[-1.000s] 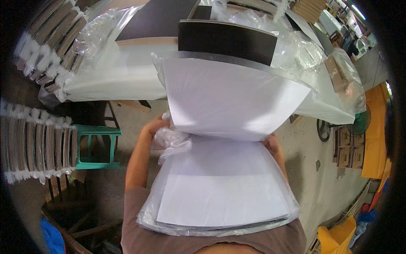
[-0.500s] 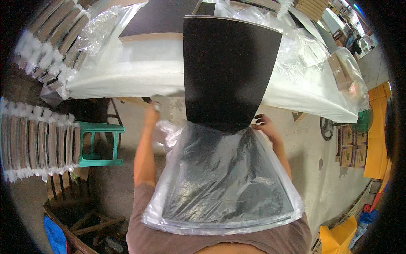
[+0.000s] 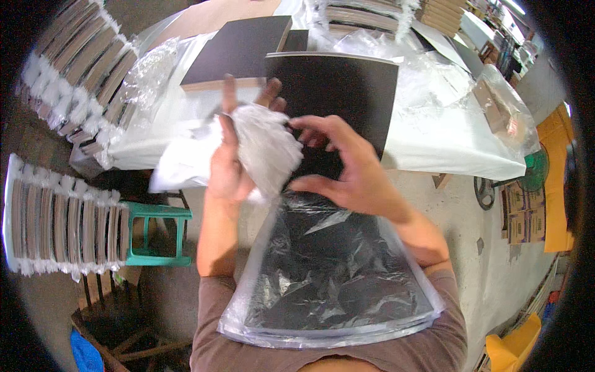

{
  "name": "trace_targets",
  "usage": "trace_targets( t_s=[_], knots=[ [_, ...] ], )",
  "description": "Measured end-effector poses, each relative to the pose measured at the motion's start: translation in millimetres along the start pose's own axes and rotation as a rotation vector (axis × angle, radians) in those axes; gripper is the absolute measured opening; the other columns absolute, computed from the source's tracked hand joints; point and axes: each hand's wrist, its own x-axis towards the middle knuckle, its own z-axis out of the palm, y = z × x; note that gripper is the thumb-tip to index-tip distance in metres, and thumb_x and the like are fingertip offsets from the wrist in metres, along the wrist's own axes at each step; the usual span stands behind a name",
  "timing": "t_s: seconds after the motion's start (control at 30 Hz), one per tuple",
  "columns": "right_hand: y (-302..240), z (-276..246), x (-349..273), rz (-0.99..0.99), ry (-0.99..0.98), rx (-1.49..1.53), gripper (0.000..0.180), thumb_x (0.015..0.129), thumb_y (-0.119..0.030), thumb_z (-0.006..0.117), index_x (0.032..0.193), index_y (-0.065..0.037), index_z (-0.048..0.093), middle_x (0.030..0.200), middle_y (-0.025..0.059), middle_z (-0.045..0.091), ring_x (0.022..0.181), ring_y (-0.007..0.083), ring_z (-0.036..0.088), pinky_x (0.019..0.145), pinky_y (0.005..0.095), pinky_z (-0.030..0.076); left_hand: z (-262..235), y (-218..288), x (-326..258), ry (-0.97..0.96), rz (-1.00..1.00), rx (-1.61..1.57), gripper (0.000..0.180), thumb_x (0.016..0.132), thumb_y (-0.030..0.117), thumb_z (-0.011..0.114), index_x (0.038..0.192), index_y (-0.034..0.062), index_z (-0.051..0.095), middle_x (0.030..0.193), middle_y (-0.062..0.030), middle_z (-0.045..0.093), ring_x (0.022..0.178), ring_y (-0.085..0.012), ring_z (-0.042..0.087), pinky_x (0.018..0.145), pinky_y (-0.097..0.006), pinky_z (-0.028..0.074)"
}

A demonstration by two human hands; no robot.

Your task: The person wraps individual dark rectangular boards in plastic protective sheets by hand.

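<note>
Bunched translucent plastic [image 3: 266,142] is gathered in my left hand [image 3: 228,164], draping off to the left; some of its fingers stick up apart above it. Just right of the plastic, my right hand [image 3: 353,167] is open with fingers and thumb curved, and I see nothing in its grasp. A black flat panel [image 3: 347,87] stands up behind both hands, leaning toward the table. On my lap lies a clear plastic bag [image 3: 334,266] with a dark flat panel inside. My hands hide where the upright panel meets the bag.
A white-covered table [image 3: 446,149] spans the far side, bearing a dark board stack [image 3: 238,49] and loose plastic wrap [image 3: 427,80]. Tall stacks of plastic-wrapped boards [image 3: 80,74] rise at left. Below them is a green stool [image 3: 158,232] beside more wrapped boards [image 3: 68,214]. Cartons [image 3: 527,217] stand at right.
Both hands have risen from beside the panel's lower edge to in front of it. Crumpled plastic has come up with the left hand. The panel appears lower in view.
</note>
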Motion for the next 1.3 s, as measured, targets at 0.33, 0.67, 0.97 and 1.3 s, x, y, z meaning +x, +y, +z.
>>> trace_targets(
  t_s=[0.33,0.67,0.97,1.3],
  knots=[
    [41.1,-4.7,-3.5,0.376,0.417,0.357,0.016,0.077,-0.015,0.061,0.073,-0.001,0.056,0.059,-0.0018,0.052,0.061,0.0029,0.045,0.053,0.0184,0.038,-9.6,-49.0,-13.6,0.189,-0.134,-0.213,0.026,0.089,0.027,0.038,0.097,0.0039,0.047,0.07,-0.0009,0.045,0.066,-0.0096,0.044,0.062,-0.023,0.037],
    [36.0,-9.6,-5.9,0.207,0.349,0.227,0.011,0.072,-0.001,0.06,0.083,0.0,0.057,0.075,0.0067,0.06,0.068,0.0104,0.056,0.059,0.0226,0.044,4.7,-44.3,-5.2,0.236,0.022,0.51,0.014,0.073,0.009,0.064,0.085,0.0021,0.059,0.073,-0.0002,0.058,0.062,-0.0053,0.05,0.055,-0.02,0.041],
    [33.6,-7.7,-0.7,0.198,0.229,0.402,0.041,0.069,-0.005,0.064,0.106,-0.007,0.046,0.083,0.0019,0.056,0.08,0.0074,0.051,0.067,0.0234,0.039,22.0,-52.6,-2.8,0.215,-0.033,0.346,0.021,0.073,0.009,0.064,0.09,0.0001,0.054,0.095,-0.0058,0.053,0.082,-0.0089,0.05,0.073,-0.024,0.041],
    [39.9,-1.3,-6.0,0.03,0.163,-0.63,0.054,0.074,0.004,0.048,0.125,-0.011,0.036,0.112,0.0053,0.053,0.11,0.014,0.045,0.096,0.0406,0.013,18.9,-69.6,-1.1,0.184,-0.383,-0.072,0.02,0.078,0.017,0.06,0.089,0.0031,0.05,0.087,-0.0054,0.056,0.078,-0.0117,0.054,0.068,-0.026,0.044]
  ],
)
